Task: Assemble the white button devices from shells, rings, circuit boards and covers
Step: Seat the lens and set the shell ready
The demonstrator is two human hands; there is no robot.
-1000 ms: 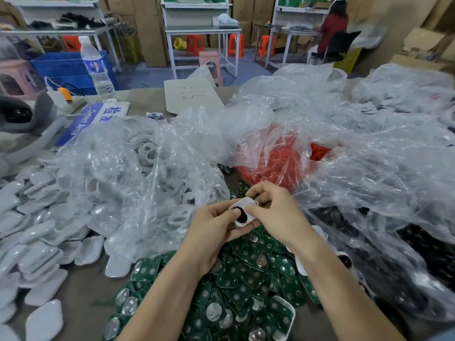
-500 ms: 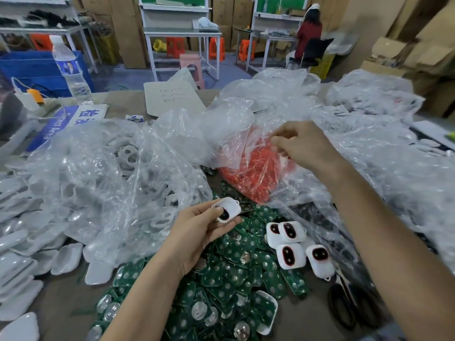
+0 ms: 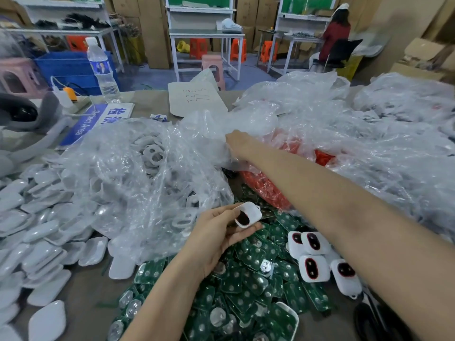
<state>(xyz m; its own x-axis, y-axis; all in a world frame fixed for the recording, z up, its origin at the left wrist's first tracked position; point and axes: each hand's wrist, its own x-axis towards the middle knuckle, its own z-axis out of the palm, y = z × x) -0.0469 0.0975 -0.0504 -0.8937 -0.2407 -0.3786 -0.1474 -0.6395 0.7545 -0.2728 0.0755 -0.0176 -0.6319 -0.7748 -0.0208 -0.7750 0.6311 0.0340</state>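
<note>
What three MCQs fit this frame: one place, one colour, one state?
1. Where do the green circuit boards lie?
A. piled on the table below the left hand
B. in a blue crate
C. on a far shelf

2. What colour are the bagged parts just beyond the boards?
A. yellow
B. red
C. black

3. What is the left hand doing?
A. lying flat, empty
B. pressing a board
C. holding a white shell

Key: 1 A, the boards spread across the table under the wrist. 2 B, red shows through clear plastic. 3 C, fingers curl round the shell.
</note>
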